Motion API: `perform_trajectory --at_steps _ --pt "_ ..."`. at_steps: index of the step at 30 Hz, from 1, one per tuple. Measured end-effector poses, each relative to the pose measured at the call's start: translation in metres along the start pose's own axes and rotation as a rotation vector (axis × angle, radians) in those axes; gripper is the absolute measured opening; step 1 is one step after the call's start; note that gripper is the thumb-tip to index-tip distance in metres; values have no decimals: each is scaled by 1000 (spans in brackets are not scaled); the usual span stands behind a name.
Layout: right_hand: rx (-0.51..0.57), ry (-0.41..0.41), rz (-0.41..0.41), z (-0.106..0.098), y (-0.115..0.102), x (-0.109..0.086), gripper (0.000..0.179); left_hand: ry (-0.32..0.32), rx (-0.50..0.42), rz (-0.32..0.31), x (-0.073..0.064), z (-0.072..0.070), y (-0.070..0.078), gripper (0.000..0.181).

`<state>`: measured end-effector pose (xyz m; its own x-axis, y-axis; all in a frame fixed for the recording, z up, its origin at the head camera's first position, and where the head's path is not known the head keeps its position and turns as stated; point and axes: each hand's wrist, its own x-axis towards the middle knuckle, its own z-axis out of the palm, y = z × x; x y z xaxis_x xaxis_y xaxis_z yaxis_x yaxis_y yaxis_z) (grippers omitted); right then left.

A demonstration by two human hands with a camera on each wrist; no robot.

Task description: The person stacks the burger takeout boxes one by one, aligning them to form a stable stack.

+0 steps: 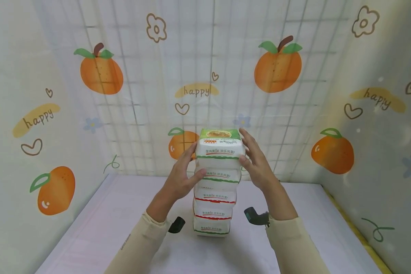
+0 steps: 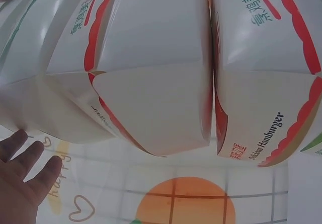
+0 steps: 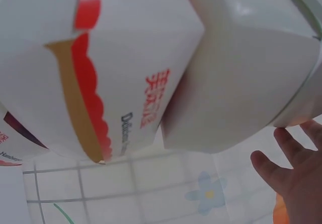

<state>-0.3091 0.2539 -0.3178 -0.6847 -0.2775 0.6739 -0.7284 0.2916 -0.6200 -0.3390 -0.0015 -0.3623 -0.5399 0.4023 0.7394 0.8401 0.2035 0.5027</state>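
Observation:
Several white paper hamburger boxes stand in one tall stack on the table. The top box point(image 1: 220, 150) has a green printed lid, and a green wavy line runs along its front. Below it come another green-lined box point(image 1: 222, 176), red-lined boxes point(image 1: 215, 198) and a green-lined bottom box point(image 1: 211, 228). The stack leans slightly rightward towards its top. My left hand point(image 1: 181, 176) lies along the left side of the upper boxes, fingers extended, thumb near the second box. My right hand point(image 1: 259, 164) rests at the top box's right side, its thumb by the front corner.
A white table point(image 1: 130, 213) carries the stack. Behind it hangs a curtain point(image 1: 233, 49) printed with oranges, over a wire grid. Similar curtain sides stand left and right. Dark wrist camera mounts point(image 1: 257, 217) stick out near both sleeves, beside the lower boxes.

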Motion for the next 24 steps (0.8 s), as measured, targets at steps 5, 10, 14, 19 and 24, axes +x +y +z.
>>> perform_trajectory --at_steps 5,10,14,19,24 --pt "1 -3 -12 0 1 1 82 0 -21 -25 0 -1 2 77" --pt "-5 2 -15 1 2 1 82 1 -10 -31 -1 -2 3 81" --pt "10 -3 -4 1 3 0 82 9 -7 -25 -1 -2 2 82" --pt "25 -9 15 2 3 -2 82 8 -17 -15 -2 -1 2 81" --pt "16 -9 12 2 2 -2 82 10 -18 -7 -3 -1 4 80"
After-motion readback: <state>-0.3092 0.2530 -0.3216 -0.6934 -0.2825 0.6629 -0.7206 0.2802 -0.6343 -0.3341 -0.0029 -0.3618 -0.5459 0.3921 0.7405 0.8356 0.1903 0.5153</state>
